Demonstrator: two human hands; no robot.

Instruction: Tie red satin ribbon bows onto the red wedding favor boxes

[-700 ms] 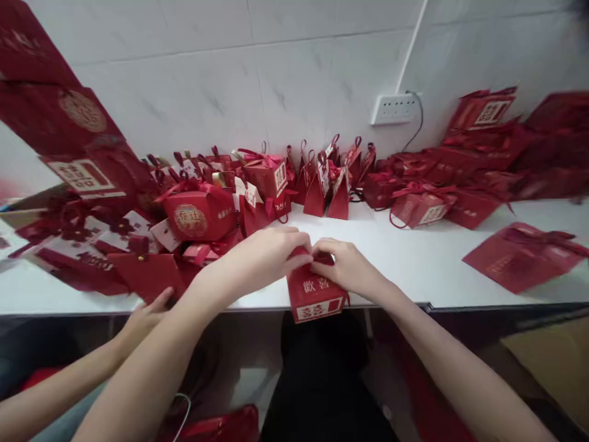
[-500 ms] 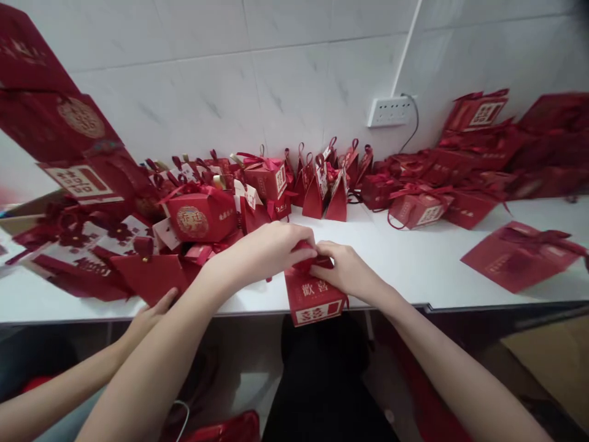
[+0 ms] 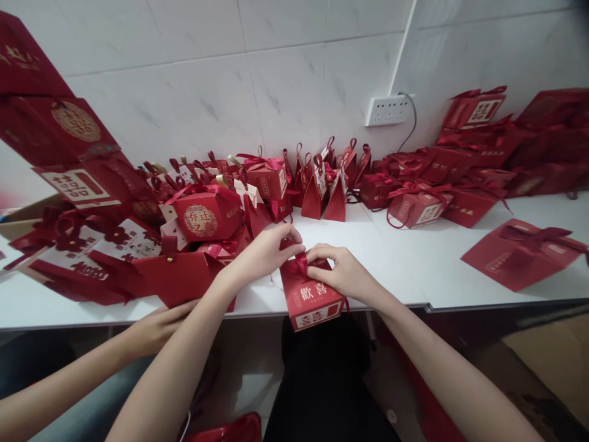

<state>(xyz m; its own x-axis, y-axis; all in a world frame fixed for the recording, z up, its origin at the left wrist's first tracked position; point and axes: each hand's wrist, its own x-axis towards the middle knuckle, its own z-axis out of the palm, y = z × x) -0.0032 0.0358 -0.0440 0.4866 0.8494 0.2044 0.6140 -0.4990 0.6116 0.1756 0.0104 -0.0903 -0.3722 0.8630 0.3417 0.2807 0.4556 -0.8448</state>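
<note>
A small red gift box (image 3: 313,297) with white characters stands at the front edge of the white counter (image 3: 405,258). A red ribbon bow (image 3: 300,264) sits on its top. My left hand (image 3: 264,253) pinches the ribbon from the left, fingers closed. From the right, my right hand (image 3: 343,270) pinches the same ribbon, also closed. Both hands rest over the box's top.
Another person's hand (image 3: 159,324) holds a flat red box (image 3: 179,277) at the left counter edge. Many red gift boxes and bags (image 3: 257,190) crowd the back and left. A flat red bag (image 3: 522,253) lies at the right. A wall socket (image 3: 385,110) is behind.
My fingers have drawn apart slightly, showing the ribbon bow on the box top. The other person's hand has pulled the flat red box toward the counter edge.
</note>
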